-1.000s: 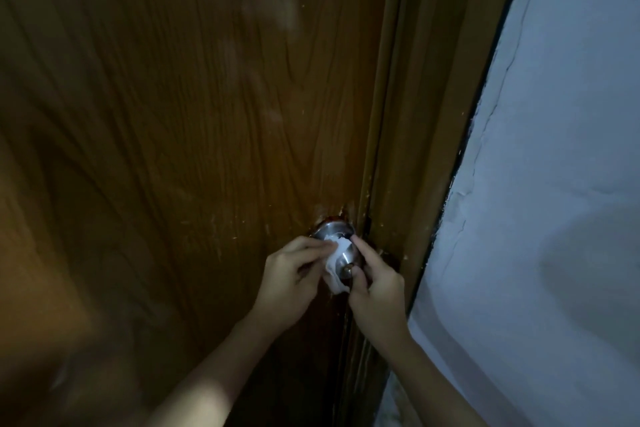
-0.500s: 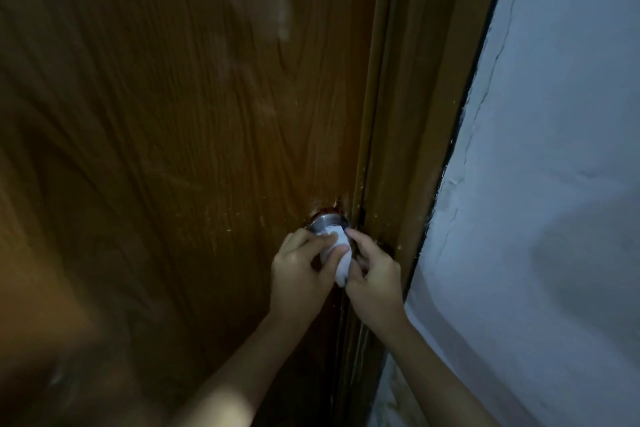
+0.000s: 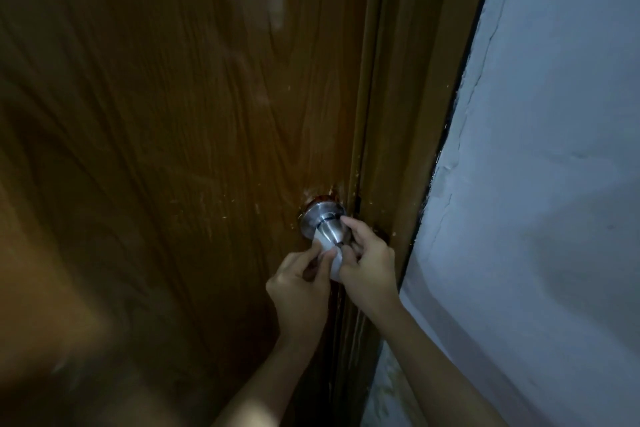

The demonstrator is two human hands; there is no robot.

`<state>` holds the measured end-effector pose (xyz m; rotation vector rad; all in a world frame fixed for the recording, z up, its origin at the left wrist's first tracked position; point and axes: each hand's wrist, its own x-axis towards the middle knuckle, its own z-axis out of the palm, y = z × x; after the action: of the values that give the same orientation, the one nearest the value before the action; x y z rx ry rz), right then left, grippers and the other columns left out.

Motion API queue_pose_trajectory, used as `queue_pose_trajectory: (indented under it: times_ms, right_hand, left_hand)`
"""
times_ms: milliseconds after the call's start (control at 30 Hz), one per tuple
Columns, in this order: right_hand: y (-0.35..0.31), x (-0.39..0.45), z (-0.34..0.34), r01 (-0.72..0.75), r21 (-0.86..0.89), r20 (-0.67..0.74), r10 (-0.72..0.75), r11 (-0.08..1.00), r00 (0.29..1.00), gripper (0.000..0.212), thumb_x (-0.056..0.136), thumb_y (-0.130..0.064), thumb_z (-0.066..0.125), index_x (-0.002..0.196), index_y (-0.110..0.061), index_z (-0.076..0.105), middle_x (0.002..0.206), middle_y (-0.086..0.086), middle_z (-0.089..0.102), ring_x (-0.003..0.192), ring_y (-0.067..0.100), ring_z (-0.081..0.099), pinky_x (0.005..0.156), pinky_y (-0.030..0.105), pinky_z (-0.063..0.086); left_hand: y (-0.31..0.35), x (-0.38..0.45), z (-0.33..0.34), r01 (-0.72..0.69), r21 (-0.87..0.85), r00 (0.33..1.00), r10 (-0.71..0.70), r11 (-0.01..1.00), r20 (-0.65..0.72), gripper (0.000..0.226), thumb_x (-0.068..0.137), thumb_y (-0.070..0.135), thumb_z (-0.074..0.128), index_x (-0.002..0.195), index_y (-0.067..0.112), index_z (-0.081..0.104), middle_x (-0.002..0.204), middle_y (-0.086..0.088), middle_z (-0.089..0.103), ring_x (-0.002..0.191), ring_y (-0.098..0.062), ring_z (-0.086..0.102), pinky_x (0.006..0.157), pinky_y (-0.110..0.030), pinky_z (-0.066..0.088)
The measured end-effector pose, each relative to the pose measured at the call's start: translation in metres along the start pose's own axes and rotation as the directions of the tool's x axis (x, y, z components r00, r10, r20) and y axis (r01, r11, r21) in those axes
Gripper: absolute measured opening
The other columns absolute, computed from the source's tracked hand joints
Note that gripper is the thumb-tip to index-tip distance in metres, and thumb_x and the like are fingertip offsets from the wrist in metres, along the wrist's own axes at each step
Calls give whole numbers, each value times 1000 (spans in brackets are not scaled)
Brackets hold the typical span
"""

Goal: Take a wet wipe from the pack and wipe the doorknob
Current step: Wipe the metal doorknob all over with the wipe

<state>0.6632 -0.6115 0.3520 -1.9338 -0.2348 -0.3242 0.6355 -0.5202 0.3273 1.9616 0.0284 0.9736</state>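
Observation:
A round silver doorknob [image 3: 323, 222] sticks out of the brown wooden door [image 3: 173, 149] near its right edge. A white wet wipe [image 3: 334, 262] is pressed against the knob's lower front. My left hand [image 3: 299, 288] pinches the wipe from the left, below the knob. From the right, my right hand [image 3: 367, 260] holds the wipe too, its index finger resting on the knob's right side. The knob's rose plate and neck show bare above the hands. No wipe pack is in view.
The brown door frame [image 3: 408, 114] runs just right of the knob. A pale blue-white wall [image 3: 554, 184] with cracked plaster fills the right side. The scene is dim.
My left hand has slid down off the knob's top to below it, pulling the wipe lower, so more of the metal knob shows. My right hand stays at the knob's right side.

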Motion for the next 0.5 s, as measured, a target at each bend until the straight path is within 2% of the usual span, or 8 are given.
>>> queue_pose_trajectory:
  times_ms: [100,200,300,400,500]
  right_hand:
    - [0,0,-1,3,3,3,-3,1000,1000,45,87,2,50,129,-14,50,124,11,61,106,8,55,88,17,43]
    - [0,1,-3,2,4,14,-2,1000,1000,44,88,0,51,129,-14,50,122,10,62,106,7,55,85,15,44]
    - [2,1,-3,0,6,16,0,1000,1000,43,88,-3,51,128,-18,51,122,10,62,112,16,58,94,30,49]
    - [2,0,-2,-21,7,14,21,1000,1000,43,88,-6,53,128,-20,51,122,8,63,113,18,57,98,41,48]
    - [0,-1,-1,-30,23,-7,30,999,1000,43,87,-5,54,128,-18,52,121,8,64,110,15,59,96,39,50]
  left_hand:
    - [-1,6,-2,-84,100,996,80,991,44,22,70,13,76,90,5,70,75,-5,69,63,-1,58,58,-5,46]
    - [-2,19,-6,-317,263,947,288,911,146,17,73,16,71,88,8,69,79,-4,69,72,-12,61,60,-13,45]
    - [-6,30,-7,-472,329,880,418,818,226,17,77,19,66,90,8,70,85,-5,70,78,-15,62,64,-15,45]
    - [-9,21,-6,-386,316,922,353,867,158,21,78,21,65,95,9,69,84,-6,71,76,-14,62,66,-12,42]
    - [-1,1,4,-106,161,994,110,981,-17,24,77,15,70,100,8,67,83,-5,69,72,-9,61,59,-7,45]
